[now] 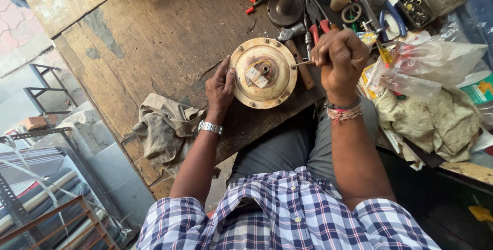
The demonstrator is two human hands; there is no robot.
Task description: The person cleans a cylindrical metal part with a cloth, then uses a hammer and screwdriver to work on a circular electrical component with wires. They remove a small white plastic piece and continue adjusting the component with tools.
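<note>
While the left hand [221, 86] lies flat and open against the rim of the round motor [263, 72] on the wooden bench [154, 39], the right hand [339, 57] is closed around a screwdriver [303, 64], tip at the motor's right edge beside a hammer [295, 49].
</note>
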